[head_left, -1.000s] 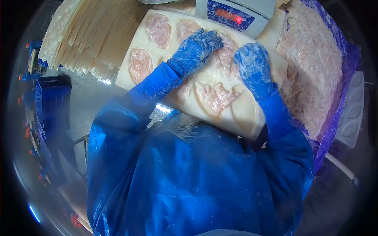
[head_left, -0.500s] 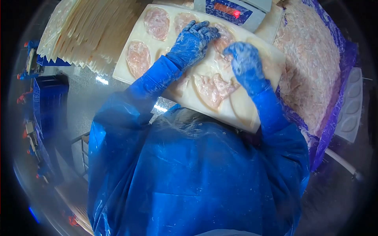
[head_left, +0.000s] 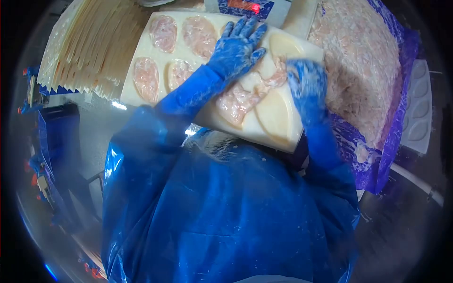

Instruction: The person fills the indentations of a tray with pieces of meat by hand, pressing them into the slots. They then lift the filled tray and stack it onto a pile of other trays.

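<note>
A white mould board with oval hollows lies in front of me, several hollows filled with pale pink raw meat. My left hand, in a smeared blue glove, lies over the board's upper middle with fingers spread. My right hand, gloved and smeared too, is curled at the board's right side. A stringy strip of raw meat runs from its fingertips to a meat-covered hollow at the lower middle. The fingertips are partly hidden. Bare hollows show at the upper right and lower right.
A large heap of raw minced meat sits in a purple liner on the right. Behind the board stands a scale with a red display. Stacked pale sheets stand at the left. Another white mould lies far right.
My left hand has spread its fingers wider. My right hand has shifted right, drawing meat off the upper right hollow, which now shows bare. The whole view has shifted slightly.
</note>
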`<state>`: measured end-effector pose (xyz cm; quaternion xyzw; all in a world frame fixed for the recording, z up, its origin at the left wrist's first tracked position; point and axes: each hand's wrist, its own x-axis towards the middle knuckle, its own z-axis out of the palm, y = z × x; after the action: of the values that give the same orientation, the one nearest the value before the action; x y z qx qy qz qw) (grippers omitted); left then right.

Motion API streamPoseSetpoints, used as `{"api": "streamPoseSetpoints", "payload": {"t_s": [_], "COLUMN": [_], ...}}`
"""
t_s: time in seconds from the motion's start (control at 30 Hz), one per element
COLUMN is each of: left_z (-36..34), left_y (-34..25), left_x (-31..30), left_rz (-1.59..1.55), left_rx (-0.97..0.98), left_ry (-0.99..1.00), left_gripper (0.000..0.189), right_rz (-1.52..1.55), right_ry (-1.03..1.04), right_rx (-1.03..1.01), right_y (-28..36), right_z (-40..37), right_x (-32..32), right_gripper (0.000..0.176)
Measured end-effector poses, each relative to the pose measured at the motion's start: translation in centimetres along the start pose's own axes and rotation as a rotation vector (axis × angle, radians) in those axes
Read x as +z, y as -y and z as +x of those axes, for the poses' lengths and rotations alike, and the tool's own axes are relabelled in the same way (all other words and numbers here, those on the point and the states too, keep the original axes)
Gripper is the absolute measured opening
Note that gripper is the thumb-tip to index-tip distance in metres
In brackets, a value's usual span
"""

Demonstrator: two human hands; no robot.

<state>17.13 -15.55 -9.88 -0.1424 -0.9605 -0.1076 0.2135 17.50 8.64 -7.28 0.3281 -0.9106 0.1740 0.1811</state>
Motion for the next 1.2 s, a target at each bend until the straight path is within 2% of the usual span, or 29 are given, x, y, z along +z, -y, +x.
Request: {"api": "streamPoseSetpoints", "payload": {"t_s": [0.03,0.07,0.1,0.13,0.17,0.2,0.27,0.33,0.4,0.43,0.5,0.53,0.57,0.63,0.67,0.7,0.77,0.8,0.83,0.87,0.93,1.0,1.03,1.1,1.13,1.17,1.2], "left_z": [0.0,-0.4,-1.0,-1.7,-2.3,-2.9,-3.8,-3.9,-3.3,-2.9,-1.6,-0.9,-0.7,0.2,0.2,-0.2,-1.1,-0.6,-0.7,-0.6,0.1,1.5,2.7,5.7,6.9,7.2,7.1], "left_y": [-0.1,-1.0,-2.6,-4.4,-5.7,-6.0,-5.8,-4.6,-4.0,-4.6,-7.2,-8.6,-8.5,-7.6,-6.9,-5.9,-3.9,-4.0,-3.8,-3.5,-3.4,-3.9,-4.1,-4.4,-4.3,-3.6,-3.0], "left_x": [-0.1,-0.7,-1.9,-3.4,-4.2,-4.2,-4.5,-5.1,-5.8,-5.9,-5.7,-5.3,-4.8,-3.2,-4.0,-3.9,-3.4,-5.2,-5.6,-5.9,-6.5,-7.5,-7.9,-7.7,-6.5,-5.5,-4.3], "left_rz": [-0.070,-0.229,-0.233,-0.323,-0.413,-0.418,-0.177,-0.191,-0.283,-0.286,-0.339,-0.293,-0.287,-0.502,-0.705,-0.707,-1.337,-1.367,-1.364,-1.364,-1.364,-1.234,-1.239,-0.873,-0.790,-0.793,-0.521], "left_rx": [-0.022,-0.034,-0.027,-0.043,-0.064,-0.068,0.018,-0.012,-0.079,-0.073,-0.009,-0.003,-0.005,-0.075,-0.163,-0.167,-0.337,-0.435,-0.437,-0.458,-0.477,-0.281,-0.282,0.164,0.090,0.093,0.201], "left_ry": [-0.020,-0.138,-0.135,-0.014,0.109,0.113,0.107,0.090,0.061,0.066,-0.049,-0.002,-0.005,0.237,0.334,0.335,0.550,0.610,0.613,0.611,0.606,0.568,0.569,0.497,0.622,0.617,0.361], "left_gripper": [0.061,0.053,0.053,0.045,0.037,0.037,0.025,0.024,0.021,0.021,0.026,0.030,0.030,0.025,0.021,0.021,0.013,0.014,0.014,0.018,0.023,0.029,0.029,0.036,0.040,0.040,0.042], "right_rz": [-0.005,0.040,0.085,0.083,0.218,0.356,0.417,0.478,0.615,0.615,0.401,0.206,0.209,0.119,0.117,0.232,0.356,0.683,1.007,1.149,1.042,0.931,0.859,0.710,0.704,0.831,0.959], "right_ry": [-0.009,0.003,0.016,0.017,0.017,0.019,0.096,0.163,0.141,0.138,-0.030,0.028,0.025,0.180,0.182,0.154,0.126,0.164,0.197,0.067,0.041,0.021,-0.034,-0.144,-0.144,-0.162,-0.180], "right_rx": [0.007,0.003,0.001,0.005,0.060,0.114,0.155,0.199,0.412,0.420,0.350,0.112,0.106,0.072,0.073,0.114,0.158,0.404,0.650,0.554,0.553,0.557,0.583,0.626,0.623,0.722,0.820], "right_y": [0.2,0.3,0.3,-0.3,-1.1,-1.5,-1.3,-1.8,-2.4,-2.5,-0.6,-0.5,-0.3,-0.3,-1.1,-2.5,-3.0,-2.4,-2.2,-2.7,-4.1,-5.2,-5.8,-7.5,-9.5,-12.3,-14.1], "right_z": [-1.0,-2.2,-3.1,-3.8,-4.6,-5.4,-6.6,-7.3,-7.4,-7.1,-3.3,-3.1,-2.7,-1.9,-2.5,-3.6,-4.3,-4.0,-3.7,-4.1,-4.5,-4.4,-4.1,-3.9,-4.4,-5.4,-6.3], "right_x": [-1.0,-2.1,-2.9,-3.3,-3.8,-4.3,-5.1,-4.9,-4.7,-4.5,-5.0,-4.3,-4.1,-4.0,-3.8,-3.5,-3.8,-5.0,-5.6,-4.9,-5.4,-6.5,-7.1,-8.4,-8.4,-8.1,-7.7], "right_gripper": [0.020,0.018,0.016,0.016,0.015,0.015,0.013,0.012,0.014,0.014,0.019,0.022,0.022,0.024,0.024,0.022,0.021,0.022,0.022,0.020,0.021,0.023,0.025,0.030,0.030,0.029,0.028]}}
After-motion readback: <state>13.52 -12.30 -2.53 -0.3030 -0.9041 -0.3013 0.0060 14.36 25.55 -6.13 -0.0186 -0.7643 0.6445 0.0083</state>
